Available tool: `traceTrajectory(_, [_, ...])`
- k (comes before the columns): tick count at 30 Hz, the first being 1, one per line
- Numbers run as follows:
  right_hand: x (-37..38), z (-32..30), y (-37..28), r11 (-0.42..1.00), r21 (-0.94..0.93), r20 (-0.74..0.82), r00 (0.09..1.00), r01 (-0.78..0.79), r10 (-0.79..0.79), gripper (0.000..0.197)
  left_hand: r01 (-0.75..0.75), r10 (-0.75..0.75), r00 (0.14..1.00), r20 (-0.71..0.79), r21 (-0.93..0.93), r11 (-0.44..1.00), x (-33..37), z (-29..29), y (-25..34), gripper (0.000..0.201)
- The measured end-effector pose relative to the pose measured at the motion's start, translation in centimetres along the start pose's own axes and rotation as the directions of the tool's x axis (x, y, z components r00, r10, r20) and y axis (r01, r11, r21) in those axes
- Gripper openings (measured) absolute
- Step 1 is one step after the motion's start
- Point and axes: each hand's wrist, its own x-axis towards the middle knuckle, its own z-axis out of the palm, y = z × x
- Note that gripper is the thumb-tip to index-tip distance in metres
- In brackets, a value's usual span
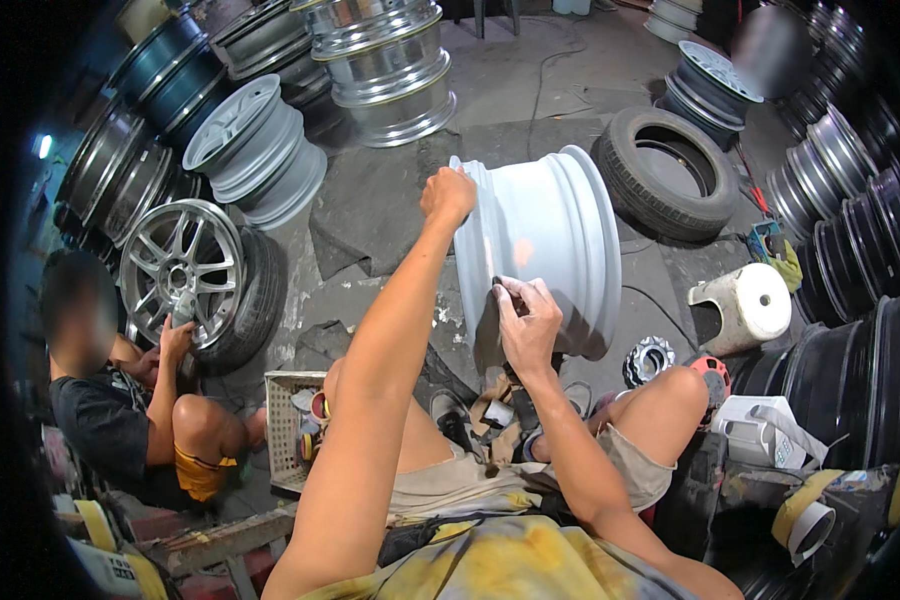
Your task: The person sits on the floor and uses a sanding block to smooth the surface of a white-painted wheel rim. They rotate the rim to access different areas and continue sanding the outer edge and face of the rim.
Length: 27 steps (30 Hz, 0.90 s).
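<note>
In front of me a pale grey wheel rim (550, 225) stands on its edge, its barrel facing me. A pinkish patch and a whitish streak mark its surface. My left hand (448, 197), arm stretched out, has its fingers closed over the far left lip of the rim. Lower down, my right hand (528, 318) is against the near left part of the barrel, thumb and fingers pinched together. Something small and dark shows at those fingertips, too small to name.
A tyre (668, 172) lies beyond the rim to the right, near a white stool (742, 308). Stacked wheels (382, 70) line the back and both sides. At left a person (110, 390) sits by a spoked wheel (182, 270). A crate (288, 428) stands by my left leg.
</note>
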Motion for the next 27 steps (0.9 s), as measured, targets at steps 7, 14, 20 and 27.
traceTrajectory(7, [6.7, 3.5, 0.3, 0.966, -0.141, -0.041, 0.974, 0.217, -0.224, 0.011, -0.016, 0.016, 1.0, 0.008, -0.05, 0.999, -0.9, 0.1, 0.1, 0.048])
traceTrajectory(14, [2.6, 1.8, -0.2, 0.981, -0.106, 0.054, 0.986, 0.163, -0.158, 0.01, -0.045, 0.044, 0.999, -0.017, -0.08, 0.996, -1.1, -0.5, -0.6, 0.042])
traceTrajectory(20, [6.3, 2.4, 0.5, 0.962, -0.157, 0.062, 0.975, 0.222, -0.214, 0.01, -0.069, 0.069, 0.998, -0.007, -0.072, 0.995, -0.7, 0.3, 0.1, 0.042])
traceTrajectory(27, [6.6, 2.0, 0.5, 0.97, -0.14, 0.083, 0.979, 0.197, -0.186, 0.01, -0.057, 0.056, 0.998, -0.015, -0.093, 0.994, -1.1, 0.5, -0.1, 0.043])
